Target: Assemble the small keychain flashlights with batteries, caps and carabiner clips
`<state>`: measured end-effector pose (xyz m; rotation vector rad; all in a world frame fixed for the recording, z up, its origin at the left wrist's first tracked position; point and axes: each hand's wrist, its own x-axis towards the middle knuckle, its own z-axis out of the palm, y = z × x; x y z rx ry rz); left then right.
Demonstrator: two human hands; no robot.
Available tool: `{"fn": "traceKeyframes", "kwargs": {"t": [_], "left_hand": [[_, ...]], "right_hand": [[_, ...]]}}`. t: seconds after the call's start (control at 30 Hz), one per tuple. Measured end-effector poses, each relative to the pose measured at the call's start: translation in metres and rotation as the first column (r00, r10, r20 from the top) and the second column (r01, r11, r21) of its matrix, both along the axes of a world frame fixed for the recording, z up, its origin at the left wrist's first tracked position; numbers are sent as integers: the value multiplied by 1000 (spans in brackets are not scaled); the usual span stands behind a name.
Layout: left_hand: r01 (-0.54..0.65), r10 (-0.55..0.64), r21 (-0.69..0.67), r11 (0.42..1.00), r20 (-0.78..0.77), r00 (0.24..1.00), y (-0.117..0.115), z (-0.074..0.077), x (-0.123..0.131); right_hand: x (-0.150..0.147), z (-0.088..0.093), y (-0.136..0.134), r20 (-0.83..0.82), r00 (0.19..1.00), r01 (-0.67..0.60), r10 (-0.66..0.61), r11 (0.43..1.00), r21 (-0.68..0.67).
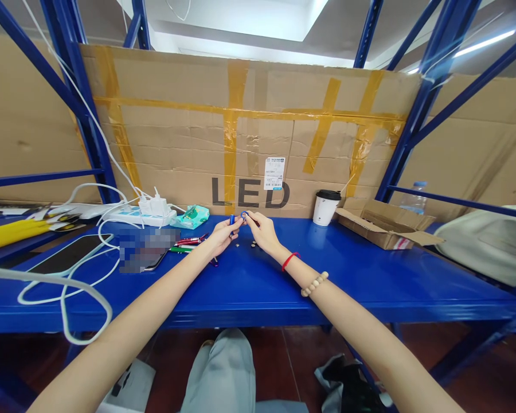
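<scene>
Above the middle of the blue shelf top (309,275), my left hand (225,235) is closed on a small shiny blue cylinder (232,219), held roughly upright. My right hand (262,230), just beside it, pinches a small blue loop-shaped piece (244,214) at the fingertips. Whether the two blue pieces are joined, I cannot tell. Under the hands lie a few tiny round metallic pieces (253,244), too small to name. Left of my left hand are several slim red (189,241) and green (181,249) metallic objects, partly hidden behind my forearm.
To the left are phones (71,254), a white power strip (155,209) with looping white cables (64,281), and a green tissue pack (192,217). A lidded paper cup (325,207) and an open cardboard box (380,226) stand at right. Taped cardboard (176,143) forms the back.
</scene>
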<state>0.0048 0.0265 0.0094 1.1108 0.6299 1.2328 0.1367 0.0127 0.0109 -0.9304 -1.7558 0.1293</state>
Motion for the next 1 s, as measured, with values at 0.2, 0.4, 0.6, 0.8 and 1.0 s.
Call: {"fn": "traceKeyframes", "kwargs": {"t": [0.2, 0.4, 0.6, 0.8, 1.0], "left_hand": [[5, -5, 2, 1000, -32, 999, -1, -1, -1], [-34, 37, 50, 998, -73, 997, -1, -1, 0], [-96, 112, 117, 988, -140, 984, 1, -2, -1], [-113, 150, 161, 980, -241, 959, 0, -5, -1], [-128, 167, 166, 978, -254, 953, -2, -5, 0]], "right_hand": [[0, -1, 2, -2, 1000, -8, 8, 1000, 6], [0, -1, 2, -7, 1000, -3, 3, 1000, 4], [0, -1, 2, -10, 1000, 12, -12, 1000, -3], [0, 1, -1, 21, 999, 30, -30, 1000, -5], [4, 1, 5, 96, 991, 95, -91, 995, -40]]}}
